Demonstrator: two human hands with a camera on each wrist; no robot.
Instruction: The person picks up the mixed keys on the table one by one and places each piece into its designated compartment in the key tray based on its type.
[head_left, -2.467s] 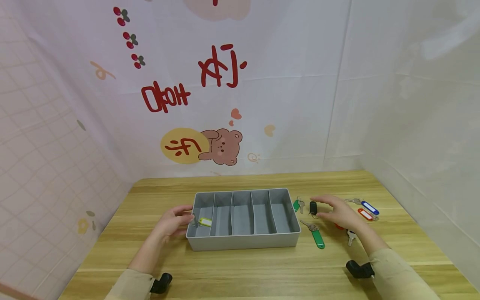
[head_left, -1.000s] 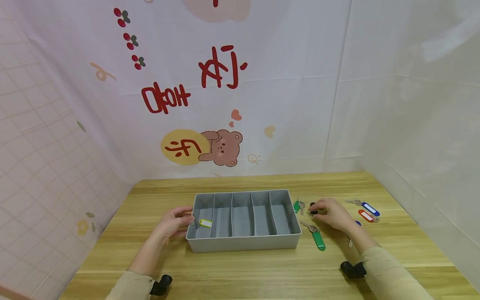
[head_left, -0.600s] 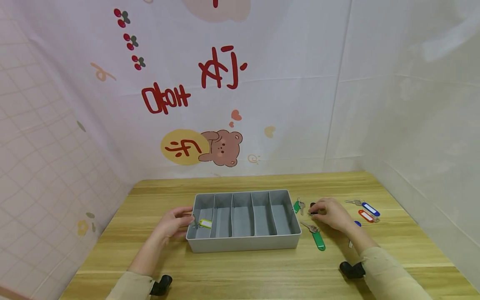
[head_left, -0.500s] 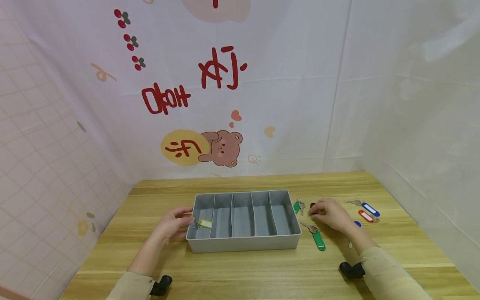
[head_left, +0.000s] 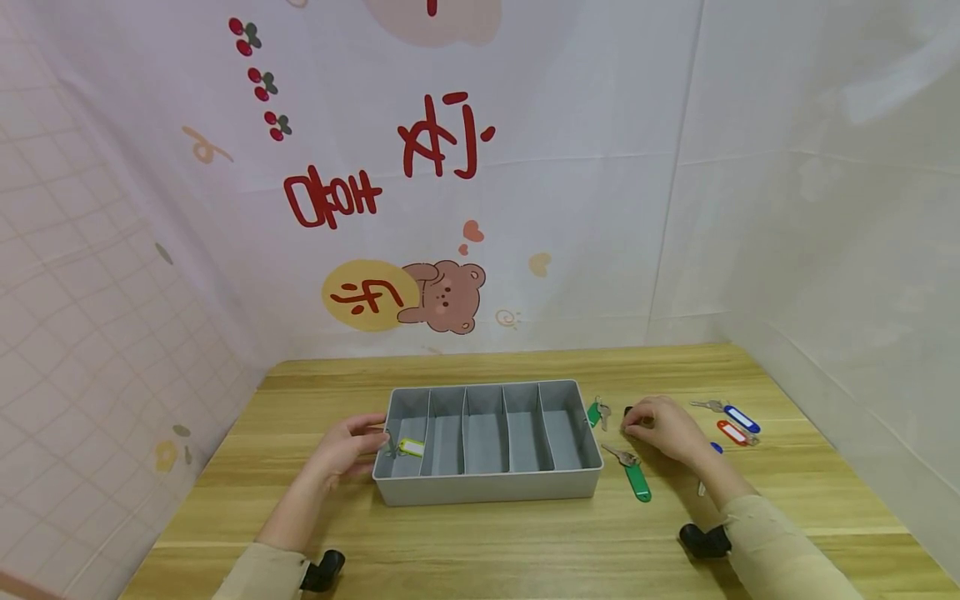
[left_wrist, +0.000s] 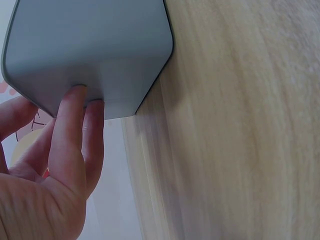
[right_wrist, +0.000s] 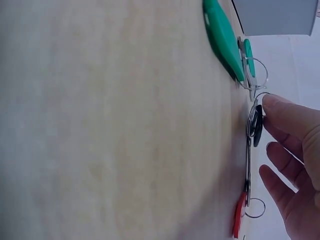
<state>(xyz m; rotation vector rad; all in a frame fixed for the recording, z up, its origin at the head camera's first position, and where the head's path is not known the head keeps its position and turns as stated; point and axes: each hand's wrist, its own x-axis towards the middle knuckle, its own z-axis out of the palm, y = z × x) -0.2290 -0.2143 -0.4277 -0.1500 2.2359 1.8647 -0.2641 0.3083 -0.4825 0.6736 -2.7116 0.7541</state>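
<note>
- Two bare hands work in the head view's lower half. The left hand (head_left: 347,450), lower left of centre, has its fingers extended, tips against the end wall of a long grey plastic tray (head_left: 487,490).
- Lower right: the right hand (head_left: 669,432) pinches a thin silver wire ring (right_wrist: 260,93) bearing a small black key tag (right_wrist: 258,125); whether it has left the table I cannot tell.
- The tag looks light, stiff, perhaps slippery, hardly fragile; the ring, or the tag's flat faces, should be the surest hold.
</note>
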